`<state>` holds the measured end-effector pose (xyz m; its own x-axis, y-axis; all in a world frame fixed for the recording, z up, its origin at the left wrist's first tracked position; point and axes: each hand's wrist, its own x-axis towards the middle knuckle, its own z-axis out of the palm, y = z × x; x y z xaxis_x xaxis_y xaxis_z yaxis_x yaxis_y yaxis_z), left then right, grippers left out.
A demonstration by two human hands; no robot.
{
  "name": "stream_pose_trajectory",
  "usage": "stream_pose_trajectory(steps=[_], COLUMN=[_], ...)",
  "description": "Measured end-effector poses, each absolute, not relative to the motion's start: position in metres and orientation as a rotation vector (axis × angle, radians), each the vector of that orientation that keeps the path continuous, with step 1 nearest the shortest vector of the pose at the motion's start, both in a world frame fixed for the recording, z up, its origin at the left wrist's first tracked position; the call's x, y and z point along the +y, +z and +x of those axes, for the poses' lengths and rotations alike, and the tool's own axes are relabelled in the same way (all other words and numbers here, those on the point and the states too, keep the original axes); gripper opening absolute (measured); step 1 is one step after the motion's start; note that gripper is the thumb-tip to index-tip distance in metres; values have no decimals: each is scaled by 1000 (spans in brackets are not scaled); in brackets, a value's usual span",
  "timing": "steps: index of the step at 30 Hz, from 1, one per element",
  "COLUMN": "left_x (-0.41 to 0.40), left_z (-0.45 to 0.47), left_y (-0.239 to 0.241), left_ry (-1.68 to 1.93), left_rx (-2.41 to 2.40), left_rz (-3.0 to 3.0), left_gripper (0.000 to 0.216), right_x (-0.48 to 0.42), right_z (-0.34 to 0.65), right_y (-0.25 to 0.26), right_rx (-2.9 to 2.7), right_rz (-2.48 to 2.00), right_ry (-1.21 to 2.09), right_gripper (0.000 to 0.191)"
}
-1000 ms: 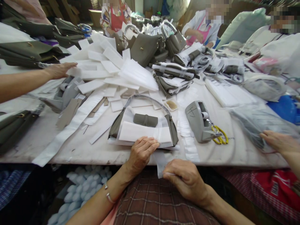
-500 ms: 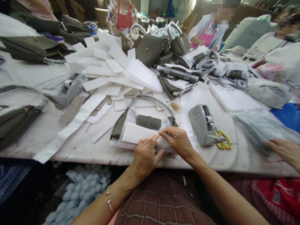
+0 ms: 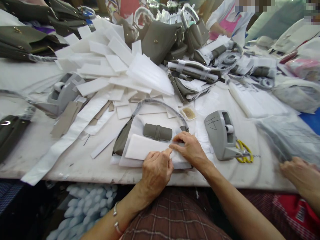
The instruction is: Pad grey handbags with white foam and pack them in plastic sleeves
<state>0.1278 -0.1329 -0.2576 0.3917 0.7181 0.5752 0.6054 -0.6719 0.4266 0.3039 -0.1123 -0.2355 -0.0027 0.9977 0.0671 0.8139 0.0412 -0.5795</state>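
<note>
A dark olive handbag (image 3: 122, 136) lies near the table's front edge, its arched handle (image 3: 160, 102) wrapped in clear film. Translucent white wrapping sheet covers the front, leaving an olive flap tab (image 3: 157, 132) showing. Across the lower front lies a white foam strip (image 3: 142, 147). My left hand (image 3: 156, 171) is closed, its knuckles curled at the strip's right part. Just beyond, my right hand (image 3: 188, 149) pinches at the same end, fingertips almost meeting the left ones. What the fingertips hold is too small to make out.
A grey tape dispenser (image 3: 220, 135) and yellow-handled scissors (image 3: 243, 151) stand to the right. Another dispenser (image 3: 63, 93) sits left. A heap of white foam pieces (image 3: 112, 63) and more handbags (image 3: 160, 40) lie behind. A co-worker's hand (image 3: 300, 176) touches a plastic bag (image 3: 290, 136).
My left fingers have curled in tighter, with the thumb drawn toward the fist. Both hands stay at the strip's right end. The view has tipped down and closer; the co-worker's hand has shifted slightly.
</note>
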Motion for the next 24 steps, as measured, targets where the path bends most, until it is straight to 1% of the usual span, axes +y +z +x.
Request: stream_pose_trajectory(steps=[6, 9, 12, 16, 19, 22, 24], left_x=[-133, -135, -136, -135, -132, -129, -127], left_z=[123, 124, 124, 124, 122, 122, 123], left_y=[-254, -251, -250, -256, -260, -262, -263], left_ry=[912, 834, 864, 898, 939, 1005, 1047], left_rx=[1051, 981, 965, 914, 871, 847, 821], left_rz=[2675, 2711, 2704, 2703, 2717, 2762, 2801], left_gripper=[23, 22, 25, 23, 31, 38, 38], right_x=[-103, -100, -97, -107, -132, -167, -187], right_z=[306, 307, 305, 310, 333, 377, 412], right_y=[-234, -235, -238, -228, -204, -179, -170], right_rx=[-1715, -1711, -1713, -1586, -1414, -1217, -1067], right_rz=[-2007, -2035, -2013, -1797, -1727, -1843, -1944], right_ry=[663, 622, 565, 586, 437, 229, 183], right_gripper=[21, 20, 18, 16, 18, 25, 30])
